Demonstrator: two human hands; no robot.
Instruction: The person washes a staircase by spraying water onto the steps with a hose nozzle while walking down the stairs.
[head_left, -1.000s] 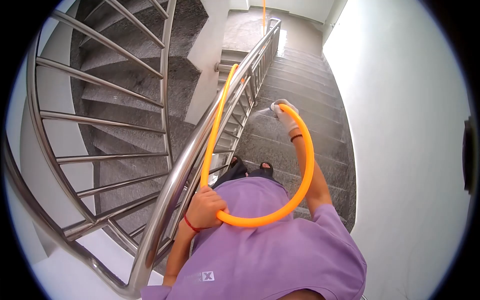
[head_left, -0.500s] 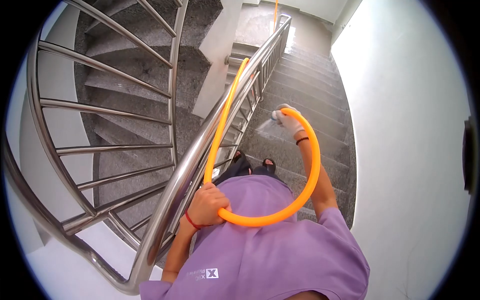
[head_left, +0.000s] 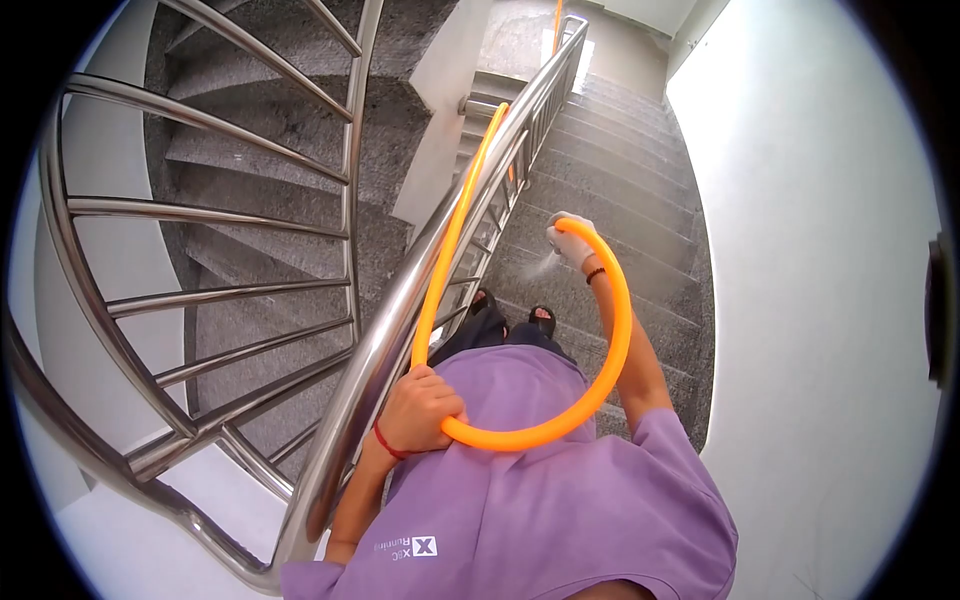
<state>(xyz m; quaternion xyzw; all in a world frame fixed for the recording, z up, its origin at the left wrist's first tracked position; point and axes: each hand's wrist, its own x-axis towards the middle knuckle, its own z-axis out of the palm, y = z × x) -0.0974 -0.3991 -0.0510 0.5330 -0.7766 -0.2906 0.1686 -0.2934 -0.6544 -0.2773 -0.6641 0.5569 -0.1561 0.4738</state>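
An orange hose [head_left: 625, 335] bends in a wide loop in front of my purple shirt. My left hand [head_left: 425, 408] is closed round it near my waist, beside the metal handrail. From there the hose runs up and over the rail. My right hand [head_left: 572, 238], in a pale glove, is closed on the other end of the hose, held out over the stairs [head_left: 580, 185]. A fine water spray [head_left: 540, 268] comes from that end towards the steps on the left. The hose tip is mostly hidden by the glove.
A steel handrail [head_left: 400, 340] with bars slants along my left. Beyond it, a second flight of grey stairs [head_left: 270, 160] curves away. A white wall [head_left: 800, 250] stands on the right. My feet in dark sandals [head_left: 542, 318] are on a step.
The right hand has turned slightly, and less of the nozzle end shows. The spray looks shorter and fainter. My left hand keeps its hold on the hose.
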